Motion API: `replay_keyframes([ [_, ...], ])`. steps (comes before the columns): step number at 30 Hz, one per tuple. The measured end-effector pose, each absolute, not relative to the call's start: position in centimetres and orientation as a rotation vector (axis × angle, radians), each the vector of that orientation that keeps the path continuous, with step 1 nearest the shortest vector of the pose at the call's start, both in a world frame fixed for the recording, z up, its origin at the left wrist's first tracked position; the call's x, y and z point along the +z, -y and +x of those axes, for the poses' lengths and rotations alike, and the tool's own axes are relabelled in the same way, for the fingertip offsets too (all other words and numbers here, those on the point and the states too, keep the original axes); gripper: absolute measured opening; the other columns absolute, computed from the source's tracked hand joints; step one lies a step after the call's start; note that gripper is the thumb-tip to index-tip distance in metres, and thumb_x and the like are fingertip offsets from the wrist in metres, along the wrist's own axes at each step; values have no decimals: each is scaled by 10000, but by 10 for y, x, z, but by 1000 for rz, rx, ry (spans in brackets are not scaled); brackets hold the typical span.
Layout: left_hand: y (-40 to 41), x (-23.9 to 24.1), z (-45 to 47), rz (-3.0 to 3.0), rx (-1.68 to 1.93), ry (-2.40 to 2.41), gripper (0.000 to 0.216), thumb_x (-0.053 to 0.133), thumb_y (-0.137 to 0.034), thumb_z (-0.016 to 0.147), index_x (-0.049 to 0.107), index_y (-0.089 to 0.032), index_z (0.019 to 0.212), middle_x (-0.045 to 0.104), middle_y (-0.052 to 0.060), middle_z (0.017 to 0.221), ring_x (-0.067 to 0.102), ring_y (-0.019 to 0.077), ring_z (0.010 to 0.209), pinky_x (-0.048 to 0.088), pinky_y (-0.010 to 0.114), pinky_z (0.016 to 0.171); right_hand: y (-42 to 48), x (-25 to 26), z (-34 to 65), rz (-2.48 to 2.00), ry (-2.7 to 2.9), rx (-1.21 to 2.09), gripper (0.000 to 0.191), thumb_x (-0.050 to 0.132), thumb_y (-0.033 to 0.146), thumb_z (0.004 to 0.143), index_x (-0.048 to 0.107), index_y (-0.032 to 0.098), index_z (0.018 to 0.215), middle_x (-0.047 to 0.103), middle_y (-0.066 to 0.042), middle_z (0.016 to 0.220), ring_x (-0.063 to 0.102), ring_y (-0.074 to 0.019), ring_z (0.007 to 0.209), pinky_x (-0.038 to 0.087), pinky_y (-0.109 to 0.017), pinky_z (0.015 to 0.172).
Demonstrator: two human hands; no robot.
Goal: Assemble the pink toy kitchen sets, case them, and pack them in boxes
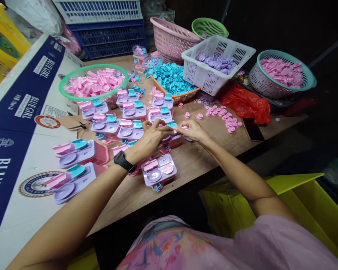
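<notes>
- Left hand [154, 135] is bending its fingers over a boxy pink-and-purple plastic toy [174, 141]; cannot tell if gripping.
- Right hand [195, 131] is bringing fingertips narrowly together beside it; cannot tell if holding anything.
- Toy is standing on brown wooden table [207, 152].

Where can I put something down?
There's bare wooden table right of the purple-topped toy with a pink disc. Another bare patch lies between the right forearm, the loose pink pieces and the phone. It's crowded around the left hand, among toys, and behind, around the white basket and orange basket.
</notes>
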State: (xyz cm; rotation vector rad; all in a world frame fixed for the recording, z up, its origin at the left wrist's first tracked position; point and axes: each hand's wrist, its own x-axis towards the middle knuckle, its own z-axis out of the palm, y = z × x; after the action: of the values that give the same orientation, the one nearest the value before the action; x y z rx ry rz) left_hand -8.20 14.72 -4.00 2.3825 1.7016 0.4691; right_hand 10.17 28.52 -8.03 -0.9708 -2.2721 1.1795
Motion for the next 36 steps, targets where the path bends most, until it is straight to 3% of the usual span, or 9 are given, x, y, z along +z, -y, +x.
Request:
replay_keyframes([
  [5,-146,-40,-83,2385,511,-1684,675,469,40,782,712,-270,1330,700,96,1379,495,354,1297,297,586,1022,-290,-77,101,-936,2338,1278,540,691,670,784,652,158,616,463,17,574,402,-119,585,264,-267,570],
  [12,-145,-39,-82,2411,473,-1653,695,451,48,809,670,-280,1382,675,76,1427,458,353,1341,261,596,1046,-292,-84,103,-874,2237,1365,617,709,755,741,636,155,617,506,-4,619,418,-119,602,264,-259,550],
  [18,-139,-40,-90,2402,490,-1673,656,443,11,852,654,-273,1405,661,85,1442,451,358,1330,262,610,1056,-292,-76,100,-875,2280,1529,617,735,757,712,625,157,619,416,34,574,327,-89,549,198,-257,526],
  [25,-139,-43,-88,2365,503,-1670,661,447,0,830,644,-229,1418,646,84,1461,454,350,1323,304,594,1089,-292,-85,94,-965,2184,1451,462,770,583,760,746,122,726,568,-9,630,447,-119,616,280,-238,551],
  [29,-139,-41,-85,2350,470,-1665,670,454,1,827,628,-225,1433,625,83,1488,443,351,1348,292,587,1092,-288,-83,99,-965,2200,1334,464,789,571,791,753,113,728,628,-35,664,502,-133,655,321,-235,569],
  [36,-137,-41,-86,2338,461,-1679,658,452,1,832,642,-235,1417,627,83,1488,460,352,1315,272,569,1054,-290,-78,98,-1023,2120,1726,510,847,593,782,672,121,704,413,77,471,265,-47,409,134,-212,397],
])
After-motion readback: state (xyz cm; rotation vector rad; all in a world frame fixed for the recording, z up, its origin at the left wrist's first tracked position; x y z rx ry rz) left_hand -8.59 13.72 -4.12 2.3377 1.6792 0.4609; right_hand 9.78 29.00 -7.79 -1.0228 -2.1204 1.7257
